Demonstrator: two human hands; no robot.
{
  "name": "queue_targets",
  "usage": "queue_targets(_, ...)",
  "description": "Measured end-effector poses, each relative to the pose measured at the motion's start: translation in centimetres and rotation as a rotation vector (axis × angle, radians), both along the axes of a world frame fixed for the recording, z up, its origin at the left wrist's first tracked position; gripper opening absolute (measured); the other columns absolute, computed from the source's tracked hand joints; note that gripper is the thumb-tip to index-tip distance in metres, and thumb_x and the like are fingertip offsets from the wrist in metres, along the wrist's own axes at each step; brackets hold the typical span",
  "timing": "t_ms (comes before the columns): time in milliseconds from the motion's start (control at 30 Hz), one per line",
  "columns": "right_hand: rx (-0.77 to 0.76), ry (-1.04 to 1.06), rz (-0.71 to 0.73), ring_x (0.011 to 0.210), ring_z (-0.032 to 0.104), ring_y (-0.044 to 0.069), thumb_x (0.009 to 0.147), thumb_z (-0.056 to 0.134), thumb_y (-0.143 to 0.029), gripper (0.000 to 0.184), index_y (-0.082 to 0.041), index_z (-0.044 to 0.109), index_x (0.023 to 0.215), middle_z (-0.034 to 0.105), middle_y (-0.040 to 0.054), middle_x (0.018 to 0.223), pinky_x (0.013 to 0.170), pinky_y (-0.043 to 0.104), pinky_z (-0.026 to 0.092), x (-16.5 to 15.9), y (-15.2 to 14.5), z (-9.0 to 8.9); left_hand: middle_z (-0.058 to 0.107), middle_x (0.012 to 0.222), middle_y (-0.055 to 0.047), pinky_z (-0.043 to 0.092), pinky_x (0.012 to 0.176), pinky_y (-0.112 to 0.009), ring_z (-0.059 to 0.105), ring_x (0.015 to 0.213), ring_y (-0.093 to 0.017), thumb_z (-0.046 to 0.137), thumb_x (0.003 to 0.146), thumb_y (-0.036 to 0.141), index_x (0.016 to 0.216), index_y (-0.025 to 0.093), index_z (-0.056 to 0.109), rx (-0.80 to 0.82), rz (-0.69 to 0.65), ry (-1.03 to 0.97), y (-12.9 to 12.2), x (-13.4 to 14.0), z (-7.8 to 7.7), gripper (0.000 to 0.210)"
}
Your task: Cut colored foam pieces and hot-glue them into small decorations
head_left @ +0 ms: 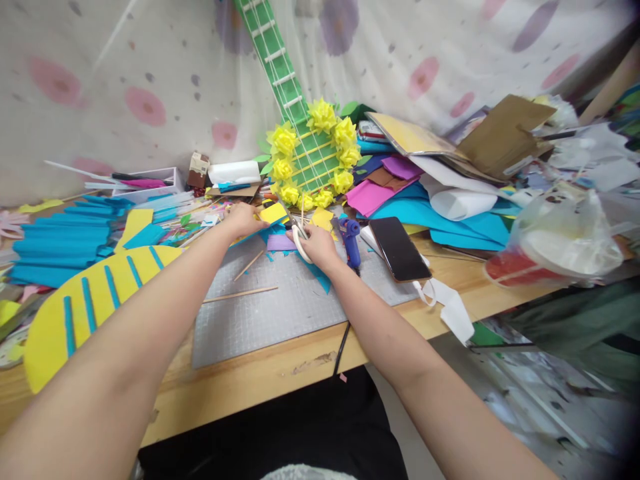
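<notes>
My right hand [319, 247] is closed around a pair of scissors [301, 241] with white handles, held over the far part of the grey cutting mat [240, 333]. To its left, my left hand [242, 221] grips a piece of blue paper [249, 236] at the edge of the craft scraps; some of its fingers are hard to make out. Yellow paper [273, 213] lies between the hands, with a roll of lilac paper [281, 243] just below. Right behind them leans a green paper guitar [313, 157] with white strings and a ring of yellow paper flowers [283, 141].
Beside my right hand lie a blue glue gun [350, 241] and a black phone [399, 249]. Thin wooden sticks [241, 295] rest on the mat. A yellow striped oval [100, 300] and pleated blue paper [65, 240] are at left. A bagged red-and-white tub [545, 253] stands at right.
</notes>
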State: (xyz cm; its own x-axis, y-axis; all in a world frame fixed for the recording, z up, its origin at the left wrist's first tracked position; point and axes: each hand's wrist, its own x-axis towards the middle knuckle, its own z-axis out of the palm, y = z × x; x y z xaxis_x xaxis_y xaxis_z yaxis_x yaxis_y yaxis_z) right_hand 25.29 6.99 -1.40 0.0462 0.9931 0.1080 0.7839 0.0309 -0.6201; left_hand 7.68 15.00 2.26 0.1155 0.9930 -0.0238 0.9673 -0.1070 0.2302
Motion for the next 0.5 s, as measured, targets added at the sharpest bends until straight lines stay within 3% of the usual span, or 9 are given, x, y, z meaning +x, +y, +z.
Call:
queue_targets(133, -0.004, 0.006, 0.002, 0.072, 0.057, 0.017, 0.077, 0.049, -0.056, 0.043, -0.017, 0.067, 0.081, 0.065, 0.0056, 0.078, 0.061, 0.024, 0.036, 0.0, 0.0, 0.1, 0.063, 0.109, -0.01, 0.04, 0.085, -0.034, 0.053, 0.106, -0.03, 0.059, 0.067, 0.051, 0.113, 0.021, 0.063, -0.042, -0.012, 0.163, -0.6, 0.4, 0.6, 0.055)
queue_targets(500, -0.001, 0.001, 0.003, 0.073, 0.058, 0.018, 0.077, 0.049, -0.057, 0.044, -0.016, 0.067, 0.082, 0.066, 0.0063, 0.079, 0.063, 0.024, 0.037, 0.0, 0.0, 0.0, 0.063, 0.11, -0.011, 0.042, 0.082, -0.032, 0.056, 0.102, -0.029, 0.06, 0.066, 0.05, 0.115, 0.019, 0.061, -0.098, -0.025, 0.128, -1.2, 0.5, 0.9, 0.058)
